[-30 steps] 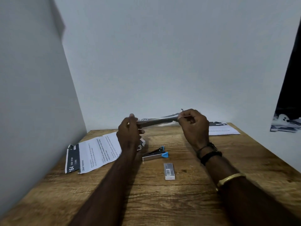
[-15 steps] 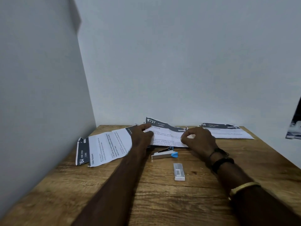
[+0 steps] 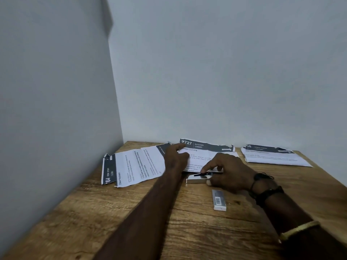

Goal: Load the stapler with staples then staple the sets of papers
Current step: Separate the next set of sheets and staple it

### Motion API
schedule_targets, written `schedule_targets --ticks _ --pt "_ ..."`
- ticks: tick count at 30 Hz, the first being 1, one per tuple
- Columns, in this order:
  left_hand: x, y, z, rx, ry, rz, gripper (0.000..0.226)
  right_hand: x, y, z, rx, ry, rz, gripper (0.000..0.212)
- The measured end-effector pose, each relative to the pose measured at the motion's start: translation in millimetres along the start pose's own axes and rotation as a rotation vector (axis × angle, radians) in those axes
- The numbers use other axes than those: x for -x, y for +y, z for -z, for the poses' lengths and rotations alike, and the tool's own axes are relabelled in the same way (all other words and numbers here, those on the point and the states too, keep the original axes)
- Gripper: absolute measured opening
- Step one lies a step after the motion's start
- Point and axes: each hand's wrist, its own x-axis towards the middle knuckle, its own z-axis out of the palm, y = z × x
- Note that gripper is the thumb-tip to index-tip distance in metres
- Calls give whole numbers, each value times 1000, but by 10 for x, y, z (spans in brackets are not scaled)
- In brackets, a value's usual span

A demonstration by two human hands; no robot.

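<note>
The middle paper set (image 3: pixel 206 150), headed "2727 KITCHEN", lies flat near the back wall. My left hand (image 3: pixel 175 156) rests on its left edge and holds it down. Just in front of it lies the silver stapler (image 3: pixel 196 179), its top arm raised a little. My right hand (image 3: pixel 225 172) is over the stapler's right end, thumb on the near side and index finger on top. A small white staple box (image 3: pixel 218 200) lies closer to me, untouched. Another paper set (image 3: pixel 131 166) lies to the left, and a third paper set (image 3: pixel 272 156) to the right.
The wooden table (image 3: pixel 93 212) sits in a corner, with one grey wall along its left side and another behind it. The table's right edge runs diagonally past the right paper set.
The middle paper set, held in the air between both hands a second ago, now lies on the table. My right hand has left the paper and come down onto the stapler.
</note>
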Motion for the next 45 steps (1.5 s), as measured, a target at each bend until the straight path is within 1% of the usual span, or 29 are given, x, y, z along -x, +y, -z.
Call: schedule_targets --ticks 3,6,11,15,17,20,21,23,25,27,29,31,33,35,37,42,45 --pt "-9 -16 6 54 22 11 37 -27 -14 -28 96 -8 30 37" --pt "-30 -27 32 106 50 35 30 -42 -27 -47 160 -11 52 38" --pt "-27 -23 40 69 68 26 42 -40 -80 -66 175 -20 84 38" --pt "-17 -31 27 85 54 27 45 -61 -96 -119 155 -3 90 30" --pt "-19 -43 27 92 58 24 39 -58 -70 -145 84 -14 95 27" --pt "-38 -57 34 145 65 40 25 -52 -13 -86 -115 -59 106 24" --pt "-36 -57 37 165 56 54 26 -52 6 -49 -187 -72 111 23" --pt "-28 -42 35 189 29 65 34 -44 27 19 -358 -69 108 20" --pt "-17 -21 33 177 -7 43 45 -33 20 57 -587 -31 77 16" --pt "0 3 36 162 -47 38 49 -45 16 77 -733 15 36 18" --pt "26 20 33 187 -78 68 50 -75 22 85 -834 49 -10 26" --pt "37 24 24 207 -78 74 49 -127 24 80 -985 96 -53 32" --pt "47 19 13 209 -58 57 43 -214 11 56 -1116 170 -87 32" --pt "58 11 1 174 -9 17 30 -324 -10 29 -1181 239 -119 31" --pt "78 8 3 137 30 -20 23 -440 -45 7 -1188 291 -137 30" --pt "138 49 7 82 38 -126 19 -666 -162 -82 -1140 392 -131 29" --pt "158 66 -12 26 41 -169 19 -726 -223 -141 -1102 417 -99 30"
